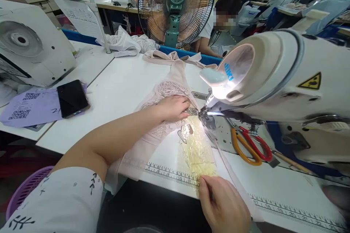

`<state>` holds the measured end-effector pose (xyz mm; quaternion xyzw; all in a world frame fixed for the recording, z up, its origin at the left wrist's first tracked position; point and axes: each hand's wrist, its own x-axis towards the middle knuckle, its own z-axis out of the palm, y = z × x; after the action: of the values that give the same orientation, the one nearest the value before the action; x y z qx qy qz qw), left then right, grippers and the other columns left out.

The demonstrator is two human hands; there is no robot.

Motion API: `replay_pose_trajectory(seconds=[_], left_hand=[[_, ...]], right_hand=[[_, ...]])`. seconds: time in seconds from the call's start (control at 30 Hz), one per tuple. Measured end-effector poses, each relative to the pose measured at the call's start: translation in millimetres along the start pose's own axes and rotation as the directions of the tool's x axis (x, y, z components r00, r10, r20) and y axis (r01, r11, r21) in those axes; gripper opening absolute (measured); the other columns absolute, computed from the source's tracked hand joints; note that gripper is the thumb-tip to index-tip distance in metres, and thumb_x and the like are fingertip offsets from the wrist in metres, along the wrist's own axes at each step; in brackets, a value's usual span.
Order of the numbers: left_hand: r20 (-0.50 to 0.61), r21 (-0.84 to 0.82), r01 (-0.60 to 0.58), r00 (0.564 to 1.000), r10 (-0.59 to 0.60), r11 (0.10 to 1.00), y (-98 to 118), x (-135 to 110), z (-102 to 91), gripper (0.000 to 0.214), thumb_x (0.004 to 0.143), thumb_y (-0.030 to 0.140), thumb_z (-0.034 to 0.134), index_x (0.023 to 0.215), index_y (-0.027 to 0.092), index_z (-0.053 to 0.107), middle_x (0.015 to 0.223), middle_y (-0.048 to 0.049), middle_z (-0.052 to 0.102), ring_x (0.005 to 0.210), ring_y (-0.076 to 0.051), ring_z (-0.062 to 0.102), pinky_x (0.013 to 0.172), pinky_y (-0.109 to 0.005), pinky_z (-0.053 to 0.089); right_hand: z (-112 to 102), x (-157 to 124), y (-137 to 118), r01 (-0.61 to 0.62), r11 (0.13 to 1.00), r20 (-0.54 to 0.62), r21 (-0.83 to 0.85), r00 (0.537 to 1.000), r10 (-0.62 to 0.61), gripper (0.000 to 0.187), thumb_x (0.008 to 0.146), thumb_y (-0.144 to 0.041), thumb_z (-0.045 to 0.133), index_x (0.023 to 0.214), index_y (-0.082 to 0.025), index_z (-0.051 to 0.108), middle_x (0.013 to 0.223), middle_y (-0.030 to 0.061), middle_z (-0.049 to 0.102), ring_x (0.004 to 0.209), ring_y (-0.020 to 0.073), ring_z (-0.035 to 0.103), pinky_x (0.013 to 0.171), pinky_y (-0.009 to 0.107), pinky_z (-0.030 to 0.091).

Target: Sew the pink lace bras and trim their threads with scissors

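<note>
A pale pink lace bra (169, 86) lies spread on the white sewing table, its edge reaching the lit needle area of the sewing machine (279, 69). On its lace is my left hand (173, 108), fingers bent and gripping the fabric just left of the presser foot (201, 112). My right hand (222, 204) is at the table's front edge with thumb and forefinger pinched together; what lies between them is hidden. Its fingertips are at the lower end of a yellow, tape-covered patch (198, 149). A narrow pink strap (226, 165) runs from the needle area past my right hand.
Orange-handled scissors (243, 147) and a red-handled tool (259, 145) lie under the machine arm. A black phone (72, 98) rests on purple paper (30, 107) at left. Behind the table stand a large fan (177, 7) and a bent-over person (209, 25). A purple basket (26, 189) is below left.
</note>
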<state>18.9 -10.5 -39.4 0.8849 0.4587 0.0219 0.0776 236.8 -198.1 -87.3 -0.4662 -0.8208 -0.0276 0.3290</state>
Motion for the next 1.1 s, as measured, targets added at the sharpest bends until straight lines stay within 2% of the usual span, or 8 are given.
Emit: replay_pose_trajectory(seconds=[0.4, 0.67, 0.83, 0.93, 1.03, 1.1], left_hand=[[0.019, -0.037, 0.054, 0.998, -0.053, 0.998, -1, -3, -2.5, 0.05, 0.092, 0.045, 0.041, 0.129, 0.013, 0.051, 0.153, -0.0131, 0.025, 0.139, -0.03, 0.026, 0.113, -0.044, 0.024], [0.018, -0.086, 0.101, 0.995, -0.1, 0.991, -4, -4, -3.7, 0.05, 0.091, 0.045, 0.043, 0.129, 0.014, 0.051, 0.155, -0.0128, 0.018, 0.139, -0.032, 0.024, 0.113, -0.047, 0.023], [-0.02, -0.041, 0.099, 0.995, -0.1, 0.994, -5, -5, -6.2, 0.046, 0.09, 0.042, 0.044, 0.125, 0.014, 0.055, 0.154, -0.0136, 0.023, 0.138, -0.032, 0.028, 0.112, -0.045, 0.025], [-0.068, 0.006, 0.094, 0.993, -0.094, 0.996, -8, -2, -5.7, 0.045, 0.089, 0.041, 0.044, 0.123, 0.015, 0.056, 0.151, -0.0136, 0.029, 0.136, -0.032, 0.033, 0.112, -0.044, 0.028], [-0.096, 0.054, 0.071, 0.993, -0.065, 0.996, -11, 1, -6.0, 0.046, 0.089, 0.042, 0.042, 0.125, 0.016, 0.055, 0.149, -0.0123, 0.032, 0.134, -0.032, 0.036, 0.11, -0.045, 0.032], [-0.1, 0.084, 0.066, 0.993, -0.058, 0.994, -12, 3, -7.4, 0.047, 0.089, 0.043, 0.04, 0.124, 0.016, 0.054, 0.149, -0.0126, 0.032, 0.134, -0.032, 0.036, 0.11, -0.045, 0.033]], right_hand=[[-1, -2, 0, -0.049, 0.998, 0.035, -0.034, 0.998, 0.05, 0.016, 0.093, -0.027, 0.048, 0.082, -0.02, 0.057, 0.069, 0.0017, 0.062, 0.063, 0.0144, 0.057, 0.061, 0.028, 0.039], [-2, -3, 1, -0.054, 0.998, 0.074, -0.023, 0.996, 0.055, 0.019, 0.094, -0.029, 0.047, 0.081, -0.02, 0.057, 0.069, 0.0027, 0.062, 0.063, 0.0144, 0.057, 0.059, 0.028, 0.04], [0, 4, -3, -0.046, 0.999, 0.019, -0.007, 0.999, 0.046, 0.015, 0.091, -0.022, 0.05, 0.078, -0.019, 0.056, 0.064, 0.0006, 0.057, 0.06, 0.0138, 0.051, 0.059, 0.027, 0.037], [-2, 7, -6, -0.09, 0.994, 0.041, 0.059, 0.995, 0.088, 0.013, 0.09, -0.018, 0.05, 0.079, -0.019, 0.057, 0.065, 0.0009, 0.057, 0.063, 0.0144, 0.05, 0.06, 0.027, 0.037], [-14, 5, -10, -0.143, 0.983, 0.058, 0.118, 0.989, 0.137, 0.013, 0.09, -0.017, 0.047, 0.083, -0.019, 0.058, 0.072, 0.0011, 0.06, 0.068, 0.0139, 0.053, 0.064, 0.026, 0.041], [-27, -1, -12, -0.164, 0.962, 0.083, 0.218, 0.985, 0.149, 0.013, 0.09, -0.016, 0.045, 0.087, -0.019, 0.058, 0.075, 0.0014, 0.061, 0.07, 0.0132, 0.054, 0.066, 0.025, 0.043]])
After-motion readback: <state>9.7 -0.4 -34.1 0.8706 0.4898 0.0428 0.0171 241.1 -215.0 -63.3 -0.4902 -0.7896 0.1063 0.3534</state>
